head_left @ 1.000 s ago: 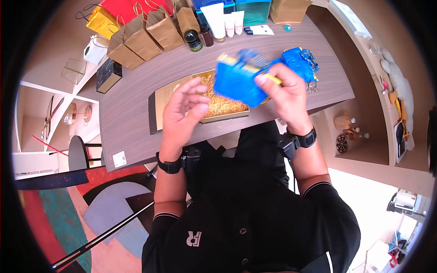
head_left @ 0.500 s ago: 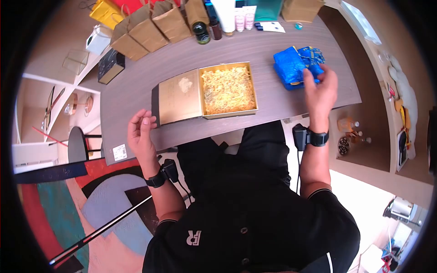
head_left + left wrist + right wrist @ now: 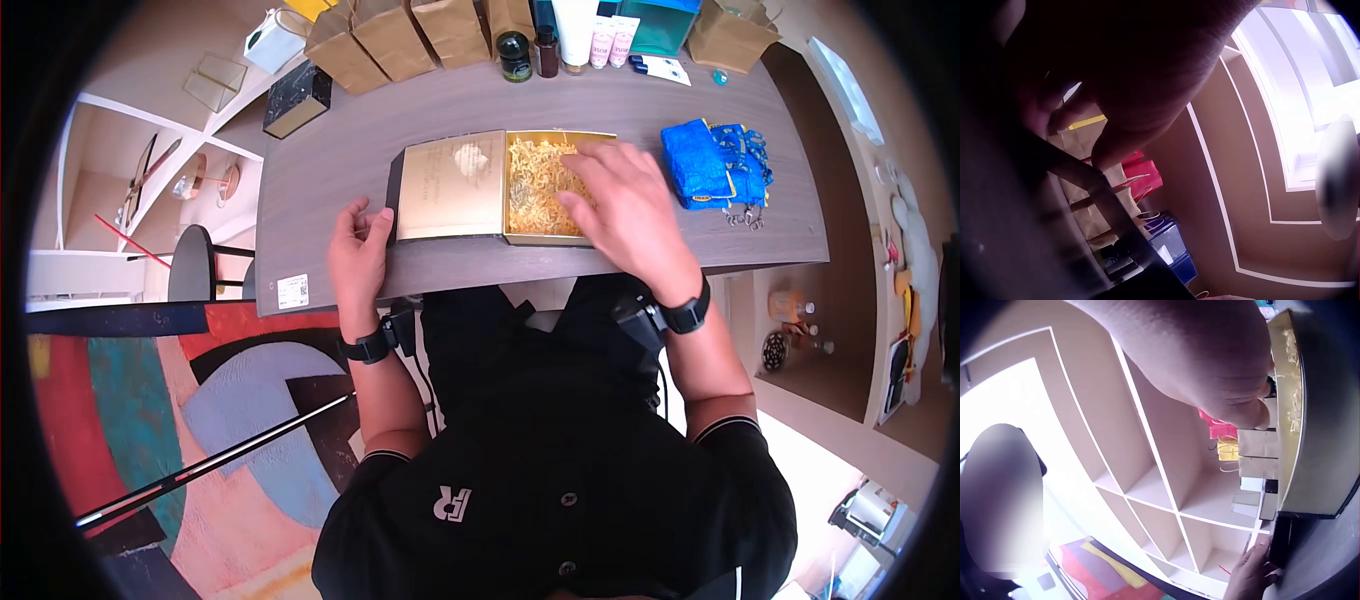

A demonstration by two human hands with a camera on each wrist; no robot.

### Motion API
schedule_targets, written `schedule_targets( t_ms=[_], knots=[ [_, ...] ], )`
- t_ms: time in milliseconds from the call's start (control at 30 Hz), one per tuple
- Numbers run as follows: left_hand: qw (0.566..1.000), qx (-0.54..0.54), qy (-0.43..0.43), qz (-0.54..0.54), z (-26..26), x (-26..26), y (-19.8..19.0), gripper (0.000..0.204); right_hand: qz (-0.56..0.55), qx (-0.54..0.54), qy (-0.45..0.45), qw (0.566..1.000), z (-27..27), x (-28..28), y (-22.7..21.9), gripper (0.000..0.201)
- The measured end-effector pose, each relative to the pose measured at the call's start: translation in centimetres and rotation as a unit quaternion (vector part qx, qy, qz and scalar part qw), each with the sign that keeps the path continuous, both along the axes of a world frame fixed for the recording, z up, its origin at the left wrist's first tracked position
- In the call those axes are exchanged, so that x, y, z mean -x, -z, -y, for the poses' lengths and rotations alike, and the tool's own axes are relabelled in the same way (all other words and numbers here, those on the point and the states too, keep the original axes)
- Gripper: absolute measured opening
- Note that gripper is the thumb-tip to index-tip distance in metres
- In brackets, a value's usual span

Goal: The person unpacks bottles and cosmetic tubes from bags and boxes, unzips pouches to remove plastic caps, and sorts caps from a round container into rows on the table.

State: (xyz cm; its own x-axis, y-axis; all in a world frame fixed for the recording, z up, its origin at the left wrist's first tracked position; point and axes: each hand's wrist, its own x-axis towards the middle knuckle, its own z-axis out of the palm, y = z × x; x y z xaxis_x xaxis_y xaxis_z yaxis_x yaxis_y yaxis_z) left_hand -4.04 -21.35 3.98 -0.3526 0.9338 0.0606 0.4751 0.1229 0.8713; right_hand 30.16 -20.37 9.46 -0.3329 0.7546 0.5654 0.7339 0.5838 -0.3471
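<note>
In the head view an open box (image 3: 540, 190) filled with shredded golden paper stands on the table, its lid (image 3: 452, 190) folded out to the left with a small pale clump on it. My right hand (image 3: 628, 205) is over the right part of the box, fingers extended and palm down; whether the fingertips touch the filling is hidden. By the lid's dark left edge is my left hand (image 3: 358, 250), its fingers loosely bent. A folded blue bag (image 3: 700, 165) with yellow trim and chains lies right of the box, with no hand on it.
Brown paper bags (image 3: 395, 40), a dark jar (image 3: 514, 58), a brown bottle (image 3: 546, 52) and white and pink tubes (image 3: 601, 42) line the table's back. A black marbled box (image 3: 298, 103) stands at the back left, a white label (image 3: 293, 291) at the front left.
The blue bag went from my right hand down onto the table at the right. My right hand has since let go and moved left over the box. My left hand moved to the lid's edge.
</note>
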Motion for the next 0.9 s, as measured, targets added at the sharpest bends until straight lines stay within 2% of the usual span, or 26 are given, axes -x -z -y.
schedule_targets(
  t_ms=[33, 100, 167, 300, 333, 400, 433, 467, 500, 533, 567, 600, 633, 667, 700, 800, 900],
  knots=[
    [1.000, -0.003, 0.002, 0.000, 0.0, -0.1, -0.1, 0.054, 0.046, 0.009, 0.009, 0.999, -0.5, 0.5, 0.1, 0.031],
    [1.000, 0.004, 0.005, -0.026, 0.1, -0.2, 0.0, 0.053, 0.062, -0.027, 0.011, 0.998, -1.2, 1.1, 1.3, 0.032],
    [1.000, -0.003, 0.008, -0.019, 0.2, -0.1, 0.2, 0.052, 0.095, 0.096, -0.071, 0.988, -1.5, 1.4, 1.7, 0.035],
    [1.000, -0.027, 0.013, 0.003, 0.5, 0.2, 0.7, 0.047, 0.113, 0.141, -0.117, 0.976, -1.3, 1.1, 1.4, 0.037],
    [1.000, -0.026, 0.012, 0.002, 0.7, 0.2, 0.7, 0.047, 0.088, 0.124, -0.116, 0.982, -1.2, 0.8, 1.3, 0.034],
    [0.995, -0.089, -0.026, 0.048, 1.1, 0.3, 0.4, 0.041, 0.061, 0.106, -0.111, 0.986, -1.1, 0.2, 0.7, 0.032],
    [0.995, -0.089, -0.025, 0.047, 1.5, 0.6, 0.3, 0.041, 0.006, 0.060, -0.094, 0.994, -0.9, -0.2, 0.2, 0.027],
    [0.991, -0.072, -0.008, 0.111, 2.1, 1.3, 0.2, 0.039, -0.050, 0.015, -0.077, 0.996, -0.7, -0.6, 0.0, 0.023],
    [0.983, -0.055, 0.008, 0.175, 2.8, 2.0, 0.1, 0.037, -0.050, 0.016, -0.076, 0.996, -0.7, -1.1, 0.2, 0.023],
    [0.967, -0.052, 0.068, 0.239, 3.5, 2.8, 0.3, 0.038, -0.097, 0.001, -0.036, 0.995, -0.7, -1.9, 0.6, 0.018],
    [0.967, -0.052, 0.066, 0.239, 4.1, 2.3, -0.3, 0.038, -0.143, -0.013, 0.003, 0.990, -0.7, -2.5, 0.9, 0.015],
    [0.949, -0.020, 0.125, 0.289, 4.8, 1.2, -1.7, 0.040, -0.198, 0.029, 0.027, 0.979, -0.5, -2.9, 1.3, 0.011],
    [0.923, 0.012, 0.184, 0.337, 5.1, 0.5, -2.4, 0.042, -0.198, 0.030, 0.024, 0.979, -0.3, -3.1, 1.7, 0.011],
    [0.917, 0.032, 0.206, 0.340, 5.1, 0.4, -2.2, 0.052, -0.246, 0.049, 0.027, 0.968, -0.2, -3.3, 2.0, 0.010],
    [0.918, 0.032, 0.205, 0.339, 5.1, 0.1, -2.1, 0.052, -0.293, 0.068, 0.032, 0.953, -0.1, -3.4, 2.2, 0.008],
    [0.920, 0.074, 0.188, 0.336, 4.8, -0.5, -1.6, 0.063, -0.271, 0.040, 0.006, 0.962, 0.1, -3.5, 2.5, 0.008],
    [0.914, 0.082, 0.185, 0.353, 4.5, -1.3, -1.5, 0.062, -0.265, 0.017, -0.009, 0.964, 0.0, -3.6, 2.4, 0.009]
  ],
)
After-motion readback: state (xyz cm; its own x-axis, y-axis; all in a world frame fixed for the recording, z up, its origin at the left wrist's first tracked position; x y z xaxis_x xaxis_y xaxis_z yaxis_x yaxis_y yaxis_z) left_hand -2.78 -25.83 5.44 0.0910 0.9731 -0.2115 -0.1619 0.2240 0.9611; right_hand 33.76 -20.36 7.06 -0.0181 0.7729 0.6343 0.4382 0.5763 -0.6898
